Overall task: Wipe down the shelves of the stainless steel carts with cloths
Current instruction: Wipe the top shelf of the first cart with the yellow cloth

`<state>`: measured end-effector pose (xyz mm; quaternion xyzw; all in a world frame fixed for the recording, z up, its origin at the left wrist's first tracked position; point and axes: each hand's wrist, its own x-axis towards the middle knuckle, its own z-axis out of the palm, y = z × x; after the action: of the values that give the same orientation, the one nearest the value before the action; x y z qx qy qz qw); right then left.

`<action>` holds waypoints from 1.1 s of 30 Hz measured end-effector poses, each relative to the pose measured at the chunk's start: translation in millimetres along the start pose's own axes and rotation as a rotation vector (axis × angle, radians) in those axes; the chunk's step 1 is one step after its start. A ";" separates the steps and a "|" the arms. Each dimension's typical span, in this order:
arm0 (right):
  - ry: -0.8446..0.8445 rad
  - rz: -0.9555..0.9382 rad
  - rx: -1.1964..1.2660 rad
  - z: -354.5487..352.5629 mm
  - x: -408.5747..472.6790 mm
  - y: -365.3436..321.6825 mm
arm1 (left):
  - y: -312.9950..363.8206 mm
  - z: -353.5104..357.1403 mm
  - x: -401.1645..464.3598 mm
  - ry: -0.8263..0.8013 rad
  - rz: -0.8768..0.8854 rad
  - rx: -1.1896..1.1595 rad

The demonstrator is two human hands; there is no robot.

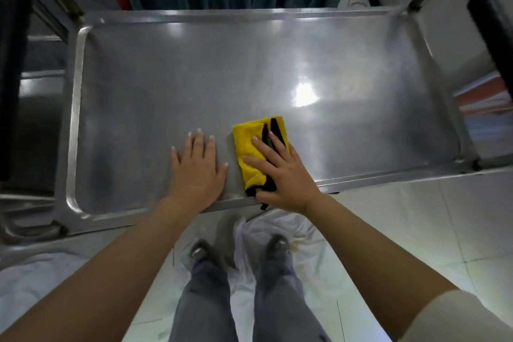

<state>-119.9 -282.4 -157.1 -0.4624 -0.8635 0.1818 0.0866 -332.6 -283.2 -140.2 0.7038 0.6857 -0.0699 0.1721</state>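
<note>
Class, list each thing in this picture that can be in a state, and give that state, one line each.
left hand: flat, fingers spread, resting bare on the shelf
right hand: fingers straight, pressing the cloth
yellow cloth: folded, flat on the shelf near its front rim
cart top shelf: bare, shiny

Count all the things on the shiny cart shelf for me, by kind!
Cloths: 1, the yellow cloth
Hands: 2, the left hand flat on the shelf, the right hand pressing the cloth
Total: 3
</note>
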 end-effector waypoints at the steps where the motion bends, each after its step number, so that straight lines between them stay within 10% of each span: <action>1: 0.000 0.018 0.007 -5.1 -8.4 10.2 | 23.8 3.1 5.3 -0.013 -0.011 -0.004; 19: 0.217 0.543 0.040 -115.2 -168.6 265.9 | 164.5 55.1 31.6 -0.061 -0.084 0.100; 33: 0.156 0.495 0.009 -71.7 -119.6 169.6 | 155.8 52.2 38.5 -0.086 -0.039 0.122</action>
<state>99.6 -279.0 -155.9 -0.6720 -0.7138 0.1652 0.1080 -169.4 -264.7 -178.9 0.6958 0.6857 -0.1451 0.1569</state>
